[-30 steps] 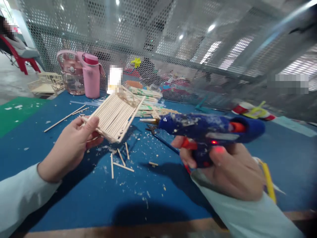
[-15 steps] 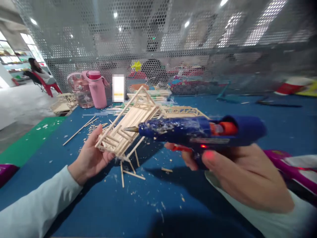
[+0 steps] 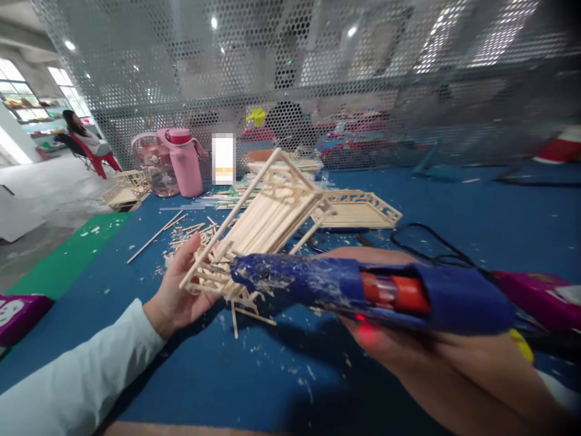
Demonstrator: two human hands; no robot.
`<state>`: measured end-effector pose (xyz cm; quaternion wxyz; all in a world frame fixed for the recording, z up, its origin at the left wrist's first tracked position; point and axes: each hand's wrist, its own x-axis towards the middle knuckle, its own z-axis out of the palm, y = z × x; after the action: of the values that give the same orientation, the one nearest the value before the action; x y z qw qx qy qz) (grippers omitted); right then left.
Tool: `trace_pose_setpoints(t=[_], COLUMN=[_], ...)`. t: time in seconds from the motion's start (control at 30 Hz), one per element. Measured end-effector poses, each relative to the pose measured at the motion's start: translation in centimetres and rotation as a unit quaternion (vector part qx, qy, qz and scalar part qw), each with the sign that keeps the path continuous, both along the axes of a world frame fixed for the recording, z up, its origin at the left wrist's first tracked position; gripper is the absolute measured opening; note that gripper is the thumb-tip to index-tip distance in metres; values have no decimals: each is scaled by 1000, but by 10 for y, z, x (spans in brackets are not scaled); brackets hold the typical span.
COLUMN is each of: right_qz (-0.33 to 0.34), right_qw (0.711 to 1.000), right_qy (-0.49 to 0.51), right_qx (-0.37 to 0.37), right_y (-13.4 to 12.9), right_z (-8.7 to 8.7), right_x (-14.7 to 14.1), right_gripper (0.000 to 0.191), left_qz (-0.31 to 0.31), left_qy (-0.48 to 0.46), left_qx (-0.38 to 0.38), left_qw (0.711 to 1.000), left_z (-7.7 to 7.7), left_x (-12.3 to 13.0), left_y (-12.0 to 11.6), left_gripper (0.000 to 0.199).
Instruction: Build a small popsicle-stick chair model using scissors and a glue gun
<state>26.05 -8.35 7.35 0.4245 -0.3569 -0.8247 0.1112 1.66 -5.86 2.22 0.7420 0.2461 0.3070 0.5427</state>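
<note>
My left hand (image 3: 181,293) grips the near left corner of a small model built of wooden sticks (image 3: 267,218), thumb on one side and fingers underneath. The model is tilted above the table, its slatted panel facing me. My right hand (image 3: 385,345) is wrapped around a blue hot glue gun (image 3: 308,281) with an orange inner part and a lit red light. The gun points left, and its nozzle lies at the short sticks of the model's near end; whether it touches them I cannot tell. Loose sticks (image 3: 256,316) lie on the table below the model.
Behind the model stand a pink bottle (image 3: 187,166) and a clear pinkish jug (image 3: 158,172). Another stick-built piece (image 3: 358,212) lies farther back. Wood scraps and glue bits litter the blue table (image 3: 181,387). A black cable (image 3: 436,248) runs at right. A perforated metal screen (image 3: 345,109) closes the back.
The glue gun has moved down and tilted, bringing its nozzle in to the model's near end. The model appears larger and slightly farther right, still in my left hand.
</note>
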Motion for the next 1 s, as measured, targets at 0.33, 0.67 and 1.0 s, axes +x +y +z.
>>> trace_pose_setpoints(t=[0.33, 0.67, 1.0], right_qz=[82, 80, 81], right_qw=[997, 996, 993], right_qy=[8, -22, 2], right_qx=[-11, 28, 88], right_y=[0, -2, 3], right_z=[0, 0, -5], right_x=[-1, 1, 7], right_gripper=[30, 27, 32], left_qz=[-11, -31, -39], left_qy=[-11, -84, -69], left_qx=[-5, 8, 19], left_qw=[1000, 996, 997], left_z=[1, -1, -3], left_x=[1, 1, -3], left_y=[0, 0, 2], left_gripper=[38, 26, 28])
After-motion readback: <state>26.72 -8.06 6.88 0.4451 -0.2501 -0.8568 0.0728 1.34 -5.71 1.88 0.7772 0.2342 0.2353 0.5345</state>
